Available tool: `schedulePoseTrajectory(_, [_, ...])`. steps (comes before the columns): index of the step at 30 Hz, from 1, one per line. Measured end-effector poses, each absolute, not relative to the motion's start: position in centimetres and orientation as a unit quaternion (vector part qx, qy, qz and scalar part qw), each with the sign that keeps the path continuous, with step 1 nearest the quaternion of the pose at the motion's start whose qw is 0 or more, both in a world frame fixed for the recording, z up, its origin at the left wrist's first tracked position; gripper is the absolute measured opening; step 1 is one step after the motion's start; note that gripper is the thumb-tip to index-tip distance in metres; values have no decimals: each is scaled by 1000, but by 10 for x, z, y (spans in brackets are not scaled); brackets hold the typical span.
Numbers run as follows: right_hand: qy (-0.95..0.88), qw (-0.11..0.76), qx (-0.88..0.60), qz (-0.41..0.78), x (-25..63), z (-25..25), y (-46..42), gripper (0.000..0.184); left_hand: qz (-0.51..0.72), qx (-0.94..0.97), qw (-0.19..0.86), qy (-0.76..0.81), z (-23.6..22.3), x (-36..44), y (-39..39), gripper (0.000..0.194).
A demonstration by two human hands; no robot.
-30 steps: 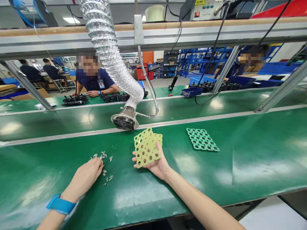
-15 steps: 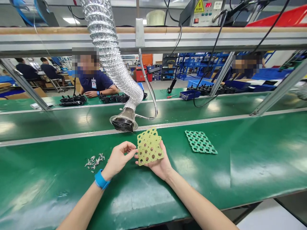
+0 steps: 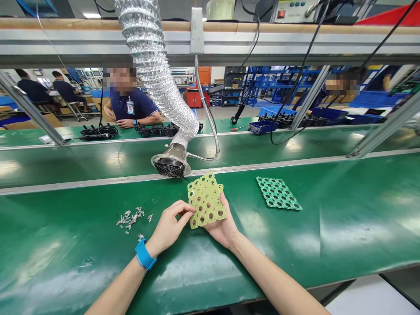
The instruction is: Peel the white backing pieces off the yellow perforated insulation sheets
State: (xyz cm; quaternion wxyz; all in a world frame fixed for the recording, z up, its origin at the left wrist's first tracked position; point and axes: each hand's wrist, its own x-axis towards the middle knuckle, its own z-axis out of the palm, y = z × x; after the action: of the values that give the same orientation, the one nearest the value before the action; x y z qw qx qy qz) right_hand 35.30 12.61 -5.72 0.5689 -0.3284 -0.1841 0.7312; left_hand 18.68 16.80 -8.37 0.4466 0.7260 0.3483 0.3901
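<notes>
My right hand [image 3: 223,225] holds yellow-green perforated boards [image 3: 207,200] from below and the right side, thumb along the right edge. They look like thin sheets with rows of round holes, overlapping at slightly different angles. At their lower left edge, my left hand [image 3: 172,225] has thumb and forefinger pinched together, touching or just over the edge. Whatever is between those fingertips is too small to make out. Left of that hand lies a loose heap of small grey-white pieces [image 3: 130,217], with a few strays near the wrist.
A green circuit board panel with round holes [image 3: 278,193] lies on the green bench [image 3: 282,240] to the right. A fume duct with a fan nozzle [image 3: 171,162] hangs just beyond my hands. Across the bench sits a person [image 3: 134,105] near black parts [image 3: 98,131].
My left fingertips have moved right, from beside the yellow-green boards onto their lower left edge. The boards have turned slightly. The camera view has shifted a little.
</notes>
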Motion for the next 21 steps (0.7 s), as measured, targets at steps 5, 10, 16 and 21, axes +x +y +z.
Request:
schedulePoseTrajectory(5, [-196,554,-313,746,351,-55,126,57,408,659,524,354,-86,191,166,24])
schedulePoseTrajectory(10, [-206,546,-306,753,351,-54,125,59,421,647,524,359,-83,192,165,23])
schedulePoseTrajectory(16, [-202,541,-316,753,352,-55,125,62,427,647,523,355,-83,191,166,22])
schedulePoseTrajectory(21, [-204,543,-312,753,352,-56,125,60,429,645,524,353,-85,192,165,22])
